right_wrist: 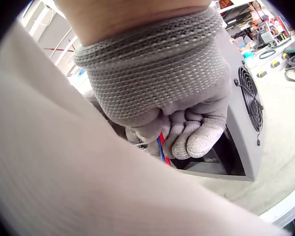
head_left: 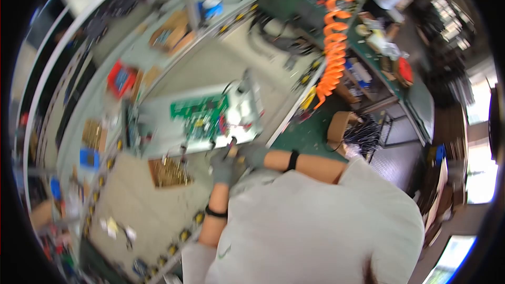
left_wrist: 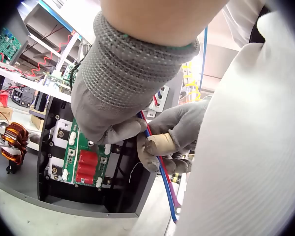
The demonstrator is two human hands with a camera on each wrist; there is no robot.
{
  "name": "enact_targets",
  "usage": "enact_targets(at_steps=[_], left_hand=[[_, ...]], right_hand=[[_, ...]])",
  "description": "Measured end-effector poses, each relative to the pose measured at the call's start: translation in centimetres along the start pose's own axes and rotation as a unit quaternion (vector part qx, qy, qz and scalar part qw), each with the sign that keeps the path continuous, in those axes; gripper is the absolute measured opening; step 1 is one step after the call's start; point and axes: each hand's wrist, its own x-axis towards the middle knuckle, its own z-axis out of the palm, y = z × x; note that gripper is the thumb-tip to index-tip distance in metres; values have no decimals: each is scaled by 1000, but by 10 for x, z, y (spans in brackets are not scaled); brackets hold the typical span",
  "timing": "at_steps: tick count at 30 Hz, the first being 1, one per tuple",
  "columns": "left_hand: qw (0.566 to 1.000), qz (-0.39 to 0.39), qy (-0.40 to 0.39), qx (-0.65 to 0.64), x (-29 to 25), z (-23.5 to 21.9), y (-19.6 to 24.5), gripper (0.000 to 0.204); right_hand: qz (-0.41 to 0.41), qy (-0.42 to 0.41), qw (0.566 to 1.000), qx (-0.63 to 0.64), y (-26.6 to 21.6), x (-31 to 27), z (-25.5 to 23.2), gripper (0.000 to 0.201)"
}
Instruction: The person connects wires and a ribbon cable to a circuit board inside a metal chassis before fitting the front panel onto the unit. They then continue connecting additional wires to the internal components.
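Both hands wear grey gloves and meet at the near edge of an open metal chassis (head_left: 158, 126). In the left wrist view, red and blue wires (left_wrist: 165, 179) run between them. My left hand (left_wrist: 123, 93) pinches the wires at their upper part. Just below, my right hand (left_wrist: 174, 130), with tan tape round one finger, grips them. The right wrist view shows the wires (right_wrist: 162, 147) emerging under my right hand (right_wrist: 167, 93), its fingers curled. Inside the chassis is a green board (left_wrist: 77, 160) with red components (left_wrist: 87, 167). The head view is blurred at the fingers.
A wire-wound coil (left_wrist: 14, 142) is at the chassis's left in the left wrist view. A fan grille (right_wrist: 250, 98) is on its side panel. A box of brass-coloured parts (head_left: 171, 172) lies left of the hands. An orange coiled hose (head_left: 335, 37) hangs at the upper right.
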Motion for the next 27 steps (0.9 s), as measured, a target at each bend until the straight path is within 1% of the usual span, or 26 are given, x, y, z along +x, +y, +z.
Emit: enact_targets(at_steps=[1,2,3,4,5,6,8,9,11,12,13,15,16,18,21,22,24,25,26,27], left_hand=[[1000,24,7,7,2,1,-8,36],[1000,-9,8,-9,3,2,-5,37],[999,-10,16,-26,7,2,-17,33],[998,-25,16,-46,8,3,-12,31],[996,-49,22,-66,6,1,-7,28],[997,-37,13,-67,7,1,-11,28],[994,-32,5,-100,7,-1,-17,23],[995,-29,6,-100,6,-1,-14,23],[993,19,13,-114,2,-4,-6,21],[993,35,7,-115,1,-6,-1,20],[993,37,9,-114,-1,-7,4,20],[989,61,2,-135,-3,-8,16,20],[989,62,4,-137,-4,-9,20,20],[990,84,-6,-116,-3,-11,26,19],[984,101,-8,-146,-1,-9,29,20],[984,102,-8,-146,-1,-9,38,20],[983,139,-12,-119,-1,-12,57,22],[983,139,-11,-119,5,-12,55,22],[973,227,15,-41,15,-14,48,24],[949,310,42,38,21,-14,49,27]], right_hand=[[-34,78,996,21,7,4,13,37],[13,65,993,101,11,18,21,38],[29,55,988,141,-7,1,3,36],[-1,46,999,24,-9,-2,-1,36],[-29,24,995,-93,-9,-4,-3,35],[-23,37,994,-96,-14,-8,-9,35],[10,-18,998,-65,-24,-16,-16,31],[8,-16,998,-67,-25,-20,-17,31],[-28,-14,996,-80,-28,-24,-19,28],[-22,-22,998,-55,-34,-30,-25,27],[-24,-21,998,-57,-34,-30,-23,27],[-32,6,999,37,-32,-31,-19,26],[-33,5,999,35,-32,-33,-20,26],[-94,48,994,19,-33,-37,-23,25],[-110,39,993,8,-39,-44,-34,25],[-111,40,993,7,-43,-50,-41,25],[-135,70,988,7,-49,-62,-55,24],[-135,70,988,7,-49,-63,-59,24],[-143,94,985,35,-48,-63,-62,25],[-151,118,979,63,-49,-66,-68,26]])
